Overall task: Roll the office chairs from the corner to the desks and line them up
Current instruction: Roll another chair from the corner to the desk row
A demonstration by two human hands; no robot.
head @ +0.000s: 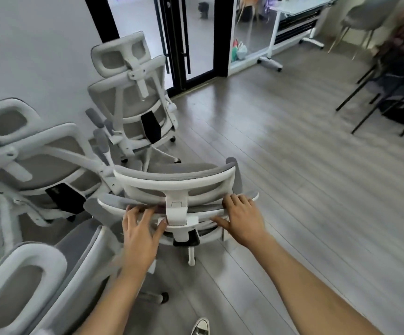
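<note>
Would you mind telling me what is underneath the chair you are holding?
Under the held chair I can see one white base leg on the wood floor. The seat, the left hand and right hand cover its other legs and casters.

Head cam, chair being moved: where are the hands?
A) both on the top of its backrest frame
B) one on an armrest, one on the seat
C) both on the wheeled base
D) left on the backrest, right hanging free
A: the left hand and the right hand both rest on the upper backrest edge of the nearest chair, either side of its white centre bracket.
</note>
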